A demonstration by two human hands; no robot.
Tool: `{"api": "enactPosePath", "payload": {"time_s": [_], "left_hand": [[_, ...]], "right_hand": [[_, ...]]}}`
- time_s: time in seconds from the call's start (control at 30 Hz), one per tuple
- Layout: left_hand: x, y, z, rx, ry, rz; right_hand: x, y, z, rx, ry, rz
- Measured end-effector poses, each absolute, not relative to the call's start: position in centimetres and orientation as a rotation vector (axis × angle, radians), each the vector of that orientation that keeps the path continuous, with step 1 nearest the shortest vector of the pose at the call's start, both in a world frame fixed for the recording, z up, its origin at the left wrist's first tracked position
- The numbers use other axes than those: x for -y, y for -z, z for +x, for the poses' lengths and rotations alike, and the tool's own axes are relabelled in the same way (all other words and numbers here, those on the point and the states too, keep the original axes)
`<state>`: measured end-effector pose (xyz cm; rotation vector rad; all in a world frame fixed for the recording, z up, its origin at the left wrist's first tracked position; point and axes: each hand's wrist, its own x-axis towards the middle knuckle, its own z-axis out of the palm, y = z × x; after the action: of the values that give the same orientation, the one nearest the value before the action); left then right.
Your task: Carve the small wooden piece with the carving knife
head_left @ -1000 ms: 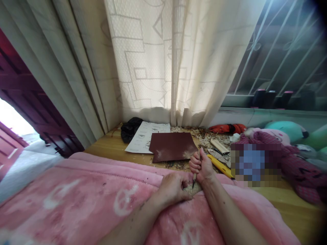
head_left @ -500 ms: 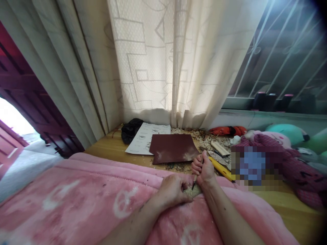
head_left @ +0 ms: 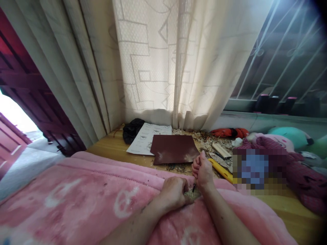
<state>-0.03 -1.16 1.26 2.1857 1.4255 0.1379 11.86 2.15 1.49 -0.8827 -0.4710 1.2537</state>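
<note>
**The left hand point(head_left: 175, 191) pinches a small pale piece point(head_left: 192, 194), and the right hand point(head_left: 204, 170) grips a thin tool point(head_left: 194, 188)**

The small pale piece has criss-cross lines on it. It sits between the two hands, low down, right by the left hand's fingertips. The left hand holds its near end between thumb and fingers. The right hand is curled in a fist around the thin tool, with its thumb up on top. A dark tip pokes out below the fist and points down at the piece. I can't tell if the tip touches it. Both arms reach over a pink blanket point(head_left: 97, 200), which spreads under the hands and far to their left.

Past the hands is a wooden table point(head_left: 107, 146). A brown sheet point(head_left: 175, 149) lies just beyond them, and one corner comes close to the right hand's fist. The sheet covers part of a white printed paper point(head_left: 143, 137). A black bundle point(head_left: 131, 131) is next to that paper, farther off to the left.

A yellow tool point(head_left: 221, 170) lies just to the right of the right hand. Behind it, farther from the hands, is a pale block point(head_left: 219, 149). Lots of little shavings point(head_left: 204, 139) are spread past the right hand, and an orange-red bundle point(head_left: 231, 132) lies beyond them. Soft toys point(head_left: 306, 173) are piled well off to the right of both hands.
</note>
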Motion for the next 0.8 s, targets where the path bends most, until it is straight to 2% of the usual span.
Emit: {"api": "enactPosePath", "payload": {"time_s": [0.47, 0.8], "left_hand": [[1.3, -2.0, 0.3, -1.440, -0.084, 2.176], [1.5, -0.9, 0.1, -1.461, -0.167, 2.187]], "right_hand": [[-0.8, -1.4, 11.2, 0.827, -1.499, -0.621], [-1.2, -1.4, 10.8, 0.690, -1.294, -0.796]]}}
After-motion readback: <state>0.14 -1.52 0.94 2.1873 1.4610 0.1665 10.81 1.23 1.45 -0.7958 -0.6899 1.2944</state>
